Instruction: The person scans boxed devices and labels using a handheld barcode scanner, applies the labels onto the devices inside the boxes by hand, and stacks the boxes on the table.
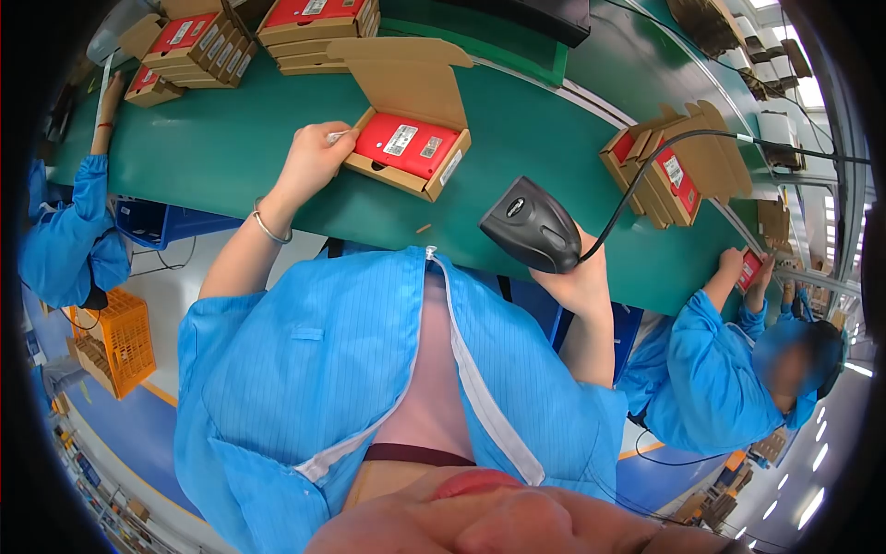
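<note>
A barcode scanner (531,224), black and corded, is gripped in my right hand (580,277) over the front part of the bench. Before me lies an open cardboard box (406,74) with its lid raised at the back. Inside it sits a red package (392,138) bearing white barcode labels. My left hand (318,159) is closed at the box's left side, the fingertips by its edge. A small white piece (336,137) shows between thumb and fingers; whether it is a label or paper I cannot tell.
Stacked boxes with red packages (189,46) stand at the back left, with another stack (318,37) beside them. More open boxes (660,171) are on the right, near the scanner's cable (637,185). A co-worker (729,369) sits right; another person's arm (97,175) reaches in left.
</note>
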{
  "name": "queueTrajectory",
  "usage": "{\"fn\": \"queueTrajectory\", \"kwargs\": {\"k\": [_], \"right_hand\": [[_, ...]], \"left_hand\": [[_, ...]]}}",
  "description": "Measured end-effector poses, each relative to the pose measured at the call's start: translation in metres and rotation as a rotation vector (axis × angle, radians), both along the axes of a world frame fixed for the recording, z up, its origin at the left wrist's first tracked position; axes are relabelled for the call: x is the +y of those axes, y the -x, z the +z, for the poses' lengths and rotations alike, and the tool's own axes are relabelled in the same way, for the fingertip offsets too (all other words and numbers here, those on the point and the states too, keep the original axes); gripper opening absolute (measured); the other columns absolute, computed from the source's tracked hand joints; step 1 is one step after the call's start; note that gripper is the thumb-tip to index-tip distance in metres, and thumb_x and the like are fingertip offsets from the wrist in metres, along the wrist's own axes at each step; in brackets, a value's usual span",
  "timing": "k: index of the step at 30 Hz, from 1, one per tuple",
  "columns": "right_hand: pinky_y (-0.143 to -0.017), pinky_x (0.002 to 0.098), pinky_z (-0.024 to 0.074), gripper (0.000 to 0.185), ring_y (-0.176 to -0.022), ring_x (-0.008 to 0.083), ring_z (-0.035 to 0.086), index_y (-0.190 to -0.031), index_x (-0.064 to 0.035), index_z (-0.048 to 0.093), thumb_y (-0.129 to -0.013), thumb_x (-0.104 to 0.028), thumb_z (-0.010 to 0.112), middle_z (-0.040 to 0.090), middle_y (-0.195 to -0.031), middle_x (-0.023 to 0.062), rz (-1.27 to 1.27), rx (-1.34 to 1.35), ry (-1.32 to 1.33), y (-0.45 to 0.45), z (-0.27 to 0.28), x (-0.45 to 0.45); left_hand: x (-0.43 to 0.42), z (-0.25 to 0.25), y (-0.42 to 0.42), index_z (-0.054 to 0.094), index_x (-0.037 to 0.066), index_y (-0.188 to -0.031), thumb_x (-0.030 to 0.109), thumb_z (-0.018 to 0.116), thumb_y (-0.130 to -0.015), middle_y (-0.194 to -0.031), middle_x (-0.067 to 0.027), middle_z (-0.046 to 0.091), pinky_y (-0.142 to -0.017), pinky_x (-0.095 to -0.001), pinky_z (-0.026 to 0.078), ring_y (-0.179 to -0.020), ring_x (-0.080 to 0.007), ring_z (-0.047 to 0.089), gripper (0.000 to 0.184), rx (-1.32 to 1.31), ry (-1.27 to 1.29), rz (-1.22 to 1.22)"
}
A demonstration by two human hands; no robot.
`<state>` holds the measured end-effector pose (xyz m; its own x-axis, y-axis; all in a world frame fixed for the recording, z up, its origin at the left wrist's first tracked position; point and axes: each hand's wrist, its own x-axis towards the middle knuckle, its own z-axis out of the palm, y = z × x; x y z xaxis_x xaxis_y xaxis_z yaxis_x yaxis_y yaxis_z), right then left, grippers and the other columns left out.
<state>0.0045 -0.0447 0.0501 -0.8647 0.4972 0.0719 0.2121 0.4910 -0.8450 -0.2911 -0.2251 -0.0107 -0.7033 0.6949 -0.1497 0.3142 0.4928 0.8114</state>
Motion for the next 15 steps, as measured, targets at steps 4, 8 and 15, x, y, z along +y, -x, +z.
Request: {"fn": "queueTrajectory", "kwargs": {"k": [4,8,15], "right_hand": [[-0.066,0.0316,0.049,0.045,-0.07,0.0259,0.063,-0.104,-0.0012,0.059,-0.06,-0.004,0.068,0.064,-0.08,0.012,-0.003,0.007,0.028,0.005,-0.001,0.004],[-0.066,0.0338,0.0486,0.041,-0.072,0.0319,0.063,-0.103,0.0008,0.057,-0.064,-0.006,0.066,0.062,-0.076,0.017,0.048,-0.122,-0.002,0.029,0.008,0.001],[-0.064,0.0392,0.0481,0.026,-0.073,0.0367,0.061,-0.084,0.0021,0.052,-0.068,-0.011,0.069,0.061,-0.076,0.0206,0.172,-0.244,-0.076,0.069,0.011,0.001]], "left_hand": [[0.002,0.002,-0.012,0.062,0.0,-0.103,0.023,0.055,-0.087,-0.078,-0.0136,0.062,-0.06,-0.031,0.048,-0.061,-0.0211,0.059,0.028,0.112,-0.099,-0.047],[-0.007,0.016,-0.011,0.05,0.0,-0.123,0.016,0.052,-0.09,-0.089,-0.005,0.06,-0.051,-0.0224,0.043,-0.061,-0.0103,0.055,0.037,-0.151,-0.267,-0.082],[-0.01,0.029,-0.02,0.052,-0.003,-0.117,0.016,0.051,-0.092,-0.096,-0.0159,0.065,-0.071,-0.0282,0.054,-0.085,-0.0208,0.066,0.031,-0.847,-0.325,-0.077]]}}
